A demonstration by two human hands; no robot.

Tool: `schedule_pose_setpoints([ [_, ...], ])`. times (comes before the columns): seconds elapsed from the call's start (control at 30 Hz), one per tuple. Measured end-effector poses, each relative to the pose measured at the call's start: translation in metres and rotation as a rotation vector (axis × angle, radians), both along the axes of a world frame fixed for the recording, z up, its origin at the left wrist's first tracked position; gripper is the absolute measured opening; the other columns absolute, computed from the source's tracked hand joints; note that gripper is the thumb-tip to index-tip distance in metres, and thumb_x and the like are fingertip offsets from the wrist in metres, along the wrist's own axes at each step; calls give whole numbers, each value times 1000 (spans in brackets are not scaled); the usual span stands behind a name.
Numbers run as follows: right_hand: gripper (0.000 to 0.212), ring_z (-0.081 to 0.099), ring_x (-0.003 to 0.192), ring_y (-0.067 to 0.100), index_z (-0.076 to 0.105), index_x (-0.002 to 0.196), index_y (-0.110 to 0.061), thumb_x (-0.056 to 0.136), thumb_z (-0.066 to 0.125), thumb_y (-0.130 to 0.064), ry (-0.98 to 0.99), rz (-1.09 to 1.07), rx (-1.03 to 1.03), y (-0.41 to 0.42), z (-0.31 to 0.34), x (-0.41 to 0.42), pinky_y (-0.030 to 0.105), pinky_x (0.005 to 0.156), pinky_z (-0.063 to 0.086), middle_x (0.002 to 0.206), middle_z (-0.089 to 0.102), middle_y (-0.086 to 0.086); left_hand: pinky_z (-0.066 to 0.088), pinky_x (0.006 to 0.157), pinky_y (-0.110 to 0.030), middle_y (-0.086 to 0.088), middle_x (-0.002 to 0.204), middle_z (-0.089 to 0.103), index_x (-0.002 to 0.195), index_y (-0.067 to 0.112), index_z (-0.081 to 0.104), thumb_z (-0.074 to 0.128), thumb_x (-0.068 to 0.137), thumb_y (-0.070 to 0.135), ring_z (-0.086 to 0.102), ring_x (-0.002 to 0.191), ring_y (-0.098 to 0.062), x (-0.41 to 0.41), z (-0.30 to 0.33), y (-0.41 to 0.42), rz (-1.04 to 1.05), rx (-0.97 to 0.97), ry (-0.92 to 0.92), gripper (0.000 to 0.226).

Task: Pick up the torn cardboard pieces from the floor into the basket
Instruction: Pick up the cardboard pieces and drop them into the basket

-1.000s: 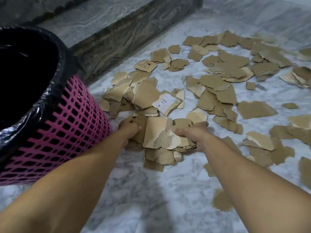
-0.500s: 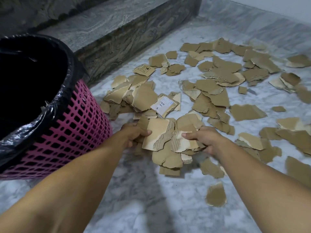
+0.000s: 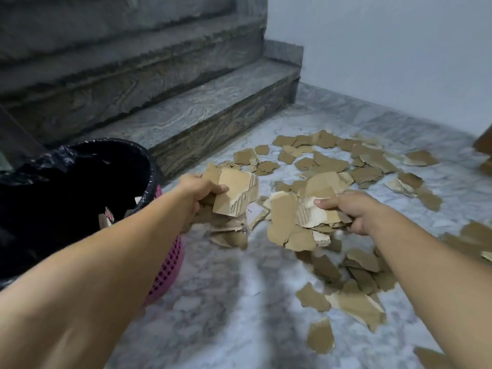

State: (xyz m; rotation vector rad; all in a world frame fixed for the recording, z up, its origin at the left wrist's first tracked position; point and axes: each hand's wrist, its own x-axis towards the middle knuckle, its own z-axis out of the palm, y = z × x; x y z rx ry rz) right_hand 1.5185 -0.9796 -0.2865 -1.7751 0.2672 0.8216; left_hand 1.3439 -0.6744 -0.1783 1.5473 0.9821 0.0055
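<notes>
My left hand (image 3: 198,194) grips a stack of torn brown cardboard pieces (image 3: 235,194), held above the floor just right of the basket. My right hand (image 3: 348,209) grips a second, larger bunch of cardboard pieces (image 3: 295,222), also lifted, with some pieces hanging below it. The pink mesh basket (image 3: 167,267), lined with a black plastic bag (image 3: 80,166), stands at the left, partly hidden by my left forearm. Several more torn pieces (image 3: 330,163) lie scattered on the marble floor beyond and to the right of my hands.
Dark stone stair steps (image 3: 186,121) rise behind the basket. A pale wall (image 3: 386,49) closes the far right. More loose cardboard scraps (image 3: 354,296) lie on the grey marble floor under my right forearm.
Both hands have lifted their bunches of cardboard off the floor. The view has tilted up and back, so the stairs and wall now show.
</notes>
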Motion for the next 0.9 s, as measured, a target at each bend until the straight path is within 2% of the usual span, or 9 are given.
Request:
schedule_pose_setpoints([
  [0.1, 91, 61, 117, 28, 71, 105, -10, 22, 103, -32, -9, -13, 46, 12, 51, -16, 55, 98, 50, 124, 67, 8, 58, 53, -35, -18, 85, 73, 110, 2, 64, 82, 70, 1, 72, 70, -26, -10, 42, 2, 18, 66, -78, 43],
  [0.23, 26, 69, 68, 21, 70, 94, -6, 73, 83, -16, -67, 35, 87, 42, 147, -73, 36, 75, 56, 76, 75, 7, 57, 68, -58, -24, 85, 73, 101, -3, 64, 81, 70, -1, 73, 74, -35, -49, 101, 5, 72, 77, -84, 36],
  [0.37, 16, 67, 45, 16, 68, 85, -7, 79, 79, -17, -127, 87, 150, 83, 199, -96, 24, 46, 54, 61, 72, 4, 55, 48, -40, -20, 82, 71, 91, -2, 66, 80, 72, 2, 70, 63, -29, -94, 142, 28, 185, 175, -84, 24],
  [0.43, 21, 68, 47, 19, 69, 91, -5, 78, 80, -16, -138, 131, 168, 114, 218, -106, 26, 39, 52, 70, 75, 9, 54, 52, -35, -17, 83, 70, 86, -1, 65, 80, 73, 3, 68, 66, -27, -119, 159, 49, 257, 234, -101, 21],
  [0.5, 17, 67, 44, 19, 68, 90, -4, 79, 79, -13, -172, 154, 197, 146, 236, -118, 25, 35, 49, 67, 74, 10, 58, 65, -45, -17, 87, 70, 86, 0, 63, 84, 66, 1, 70, 74, -30, -139, 166, 75, 341, 208, -133, 29],
  [0.57, 29, 69, 47, 19, 68, 96, -6, 73, 84, -12, -184, 164, 254, 186, 247, -127, 26, 39, 51, 74, 75, 11, 54, 70, -62, -19, 97, 71, 95, 1, 63, 87, 57, -1, 71, 81, -38, -160, 169, 103, 410, 169, -162, 45],
  [0.7, 99, 75, 74, 26, 61, 120, -9, 30, 100, -18, -265, 189, 297, 279, 232, -127, 43, 63, 61, 95, 75, 10, 48, 49, -68, -20, 96, 66, 105, 2, 55, 77, 73, -6, 67, 83, -42, -190, 161, 138, 522, 148, -162, 40],
  [0.8, 79, 69, 93, 26, 50, 124, -6, 58, 93, -14, -360, 188, 275, 323, 228, -177, 45, 82, 60, 110, 68, 11, 52, 45, -56, -17, 95, 66, 104, 0, 58, 76, 78, 2, 66, 80, -36, -203, 134, 160, 553, 147, -187, 32],
  [0.9, 74, 64, 107, 28, 50, 124, -6, 65, 89, -27, -479, 216, 181, 351, 202, -209, 42, 93, 55, 121, 64, 11, 54, 76, -44, -14, 113, 66, 114, 1, 59, 76, 80, 33, 65, 95, -30, -213, 94, 182, 455, 148, -159, 50],
])
